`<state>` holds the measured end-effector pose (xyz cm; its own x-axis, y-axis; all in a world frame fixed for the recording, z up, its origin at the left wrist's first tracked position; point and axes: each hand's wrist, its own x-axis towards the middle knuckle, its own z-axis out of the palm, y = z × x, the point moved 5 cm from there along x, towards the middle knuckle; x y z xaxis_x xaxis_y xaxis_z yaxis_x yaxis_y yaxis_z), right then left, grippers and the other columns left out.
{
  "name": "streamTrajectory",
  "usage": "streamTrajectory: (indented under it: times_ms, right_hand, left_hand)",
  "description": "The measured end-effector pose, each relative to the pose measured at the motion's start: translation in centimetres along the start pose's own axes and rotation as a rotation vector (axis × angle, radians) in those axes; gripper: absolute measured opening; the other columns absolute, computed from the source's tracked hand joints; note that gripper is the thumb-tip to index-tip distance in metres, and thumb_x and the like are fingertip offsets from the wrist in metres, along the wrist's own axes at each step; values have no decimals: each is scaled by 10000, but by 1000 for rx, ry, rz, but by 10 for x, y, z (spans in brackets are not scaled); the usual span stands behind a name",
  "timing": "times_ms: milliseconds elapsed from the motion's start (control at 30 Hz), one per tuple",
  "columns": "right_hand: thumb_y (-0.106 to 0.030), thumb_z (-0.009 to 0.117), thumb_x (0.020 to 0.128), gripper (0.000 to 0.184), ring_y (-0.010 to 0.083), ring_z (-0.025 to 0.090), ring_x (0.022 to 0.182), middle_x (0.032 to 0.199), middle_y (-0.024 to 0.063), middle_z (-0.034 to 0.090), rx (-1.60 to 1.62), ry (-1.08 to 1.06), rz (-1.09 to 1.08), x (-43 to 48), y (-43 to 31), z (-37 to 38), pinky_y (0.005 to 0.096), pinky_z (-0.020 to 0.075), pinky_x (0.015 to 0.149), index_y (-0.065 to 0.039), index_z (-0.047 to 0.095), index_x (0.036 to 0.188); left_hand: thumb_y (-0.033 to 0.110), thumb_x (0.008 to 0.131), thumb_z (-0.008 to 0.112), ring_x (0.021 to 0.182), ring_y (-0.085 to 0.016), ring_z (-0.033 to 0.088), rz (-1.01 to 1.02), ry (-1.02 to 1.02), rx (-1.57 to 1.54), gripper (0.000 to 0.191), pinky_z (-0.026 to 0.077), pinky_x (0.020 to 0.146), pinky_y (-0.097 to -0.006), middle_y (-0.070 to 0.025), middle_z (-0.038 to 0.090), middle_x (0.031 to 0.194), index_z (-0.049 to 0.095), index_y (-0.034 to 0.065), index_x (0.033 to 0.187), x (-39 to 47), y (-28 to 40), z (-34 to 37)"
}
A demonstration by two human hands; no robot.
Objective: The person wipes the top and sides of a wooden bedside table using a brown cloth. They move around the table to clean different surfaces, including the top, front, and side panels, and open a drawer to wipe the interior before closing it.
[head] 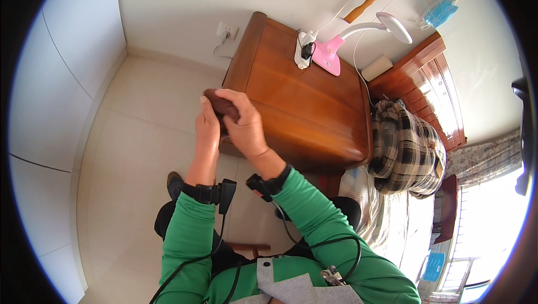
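A dark reddish-brown item [221, 104], perhaps a folded cloth or a soft pouch, is held between both hands just off the left end of a wooden cabinet. My left hand [207, 123] supports it from the left side, thumb pointing up along it. From the right, my right hand [245, 123] curls its fingers over the top and presses its thumb against the near side. A darker part of the item shows between the palms, but the fingers hide most of it.
The polished wooden cabinet [302, 106] carries a pink desk lamp [329, 56] and a white power strip [301, 51] with plugs. A plaid blanket [407, 148] lies on the bed at right. Cables run from both wrist straps. White panels [46, 106] line the left.
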<state>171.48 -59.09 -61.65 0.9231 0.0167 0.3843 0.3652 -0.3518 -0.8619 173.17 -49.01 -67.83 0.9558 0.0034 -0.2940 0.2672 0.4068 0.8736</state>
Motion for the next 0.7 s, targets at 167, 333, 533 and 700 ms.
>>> streamTrajectory:
  times_ms: [167,333,533,700]
  right_hand:
    - [192,468,847,454,211,683,1063,1187,107,669,-151,291,-41,-37,22,-138,329,554,930,-18,602,1227]
    - [153,480,830,457,298,625,1137,1232,153,629,-533,861,83,-115,59,-278,400,518,976,-5,577,1248]
    - [127,533,761,512,381,517,1223,1274,183,566,-872,780,-106,-110,68,-198,456,409,1082,-24,575,1249]
    - [173,575,685,626,377,488,1297,1381,164,522,-737,227,-303,-68,38,-51,493,380,1111,-62,564,1266]
  left_hand:
    - [546,1064,306,1311,-294,540,106,81,149,749,378,1108,-346,-232,588,1375,540,-100,1362,-1,3,-2]
    - [532,1066,316,1343,-317,517,152,83,138,740,370,1115,-342,-254,578,1380,550,-115,1338,-3,6,0]
    - [522,1072,305,1370,-265,469,131,46,154,729,319,1134,-339,-234,537,1436,536,-104,1365,-2,6,0]
    - [509,1072,332,1267,-289,571,168,85,141,709,410,1064,-342,-246,623,1315,584,-112,1302,1,1,-1]
